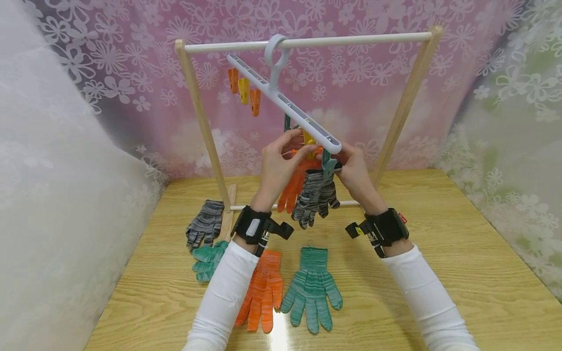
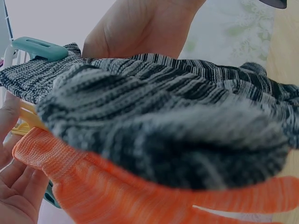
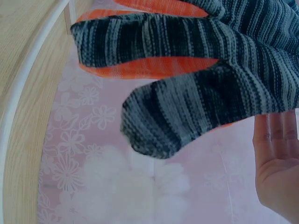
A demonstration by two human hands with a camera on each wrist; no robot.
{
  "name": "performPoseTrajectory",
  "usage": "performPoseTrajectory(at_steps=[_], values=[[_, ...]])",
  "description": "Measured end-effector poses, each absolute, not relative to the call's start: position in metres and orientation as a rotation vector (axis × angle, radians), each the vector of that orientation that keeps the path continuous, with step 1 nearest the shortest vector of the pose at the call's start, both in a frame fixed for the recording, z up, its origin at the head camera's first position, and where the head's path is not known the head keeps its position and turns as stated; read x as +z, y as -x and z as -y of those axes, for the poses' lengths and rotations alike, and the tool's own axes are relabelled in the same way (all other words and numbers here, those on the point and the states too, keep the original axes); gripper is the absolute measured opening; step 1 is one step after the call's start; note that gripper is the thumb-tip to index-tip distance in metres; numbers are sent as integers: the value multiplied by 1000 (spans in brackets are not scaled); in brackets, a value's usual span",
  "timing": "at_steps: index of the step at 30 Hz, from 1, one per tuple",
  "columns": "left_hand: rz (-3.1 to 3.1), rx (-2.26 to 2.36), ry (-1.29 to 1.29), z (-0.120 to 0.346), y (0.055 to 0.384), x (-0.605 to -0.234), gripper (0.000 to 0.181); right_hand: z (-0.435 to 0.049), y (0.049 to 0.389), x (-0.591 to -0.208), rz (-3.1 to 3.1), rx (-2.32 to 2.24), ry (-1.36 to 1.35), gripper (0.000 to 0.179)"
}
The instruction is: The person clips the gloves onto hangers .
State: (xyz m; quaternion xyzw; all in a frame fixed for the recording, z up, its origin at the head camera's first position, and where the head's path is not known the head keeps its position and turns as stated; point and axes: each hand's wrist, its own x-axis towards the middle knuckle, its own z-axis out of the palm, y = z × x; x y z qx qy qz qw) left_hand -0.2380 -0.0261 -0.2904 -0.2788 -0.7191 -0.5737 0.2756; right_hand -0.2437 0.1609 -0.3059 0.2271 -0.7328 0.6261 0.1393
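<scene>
My left hand (image 1: 281, 163) pinches a yellow clothespin (image 1: 309, 140) under the near half of a pale grey hanger (image 1: 303, 114). An orange glove (image 1: 291, 187) hangs just below that clothespin, its cuff (image 2: 32, 144) beside my left fingers in the left wrist view. At the hanger's near end, a green clothespin (image 1: 328, 165) grips the cuff of a black-and-grey knit glove (image 1: 309, 195). Beside this glove is my right hand (image 1: 355, 173), reaching behind the hanger's end. Its fingertips are hidden by the hanger and, in the right wrist view, by the striped glove (image 3: 173, 107).
The hanger hooks over a white rod (image 1: 351, 40) on a wooden frame (image 1: 202, 117). Orange and yellow clothespins (image 1: 243, 91) hang from its far half. Lying on the table (image 1: 439, 273) are a black-and-grey glove (image 1: 205, 224), green gloves (image 1: 312, 287) and an orange glove (image 1: 263, 292).
</scene>
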Motion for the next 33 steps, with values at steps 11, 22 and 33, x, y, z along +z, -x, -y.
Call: performPoseTrajectory(at_steps=[11, 22, 33], values=[[1921, -1593, 743, 30, 240, -300, 28, -164, 242, -312, 2182, 1841, -602, 50], [1706, -1614, 553, 40, 247, -301, 22, -167, 242, -317, 2241, 1777, -592, 39], [1919, -1414, 476, 34, 260, -278, 55, -168, 241, -331, 2238, 1875, -610, 13]])
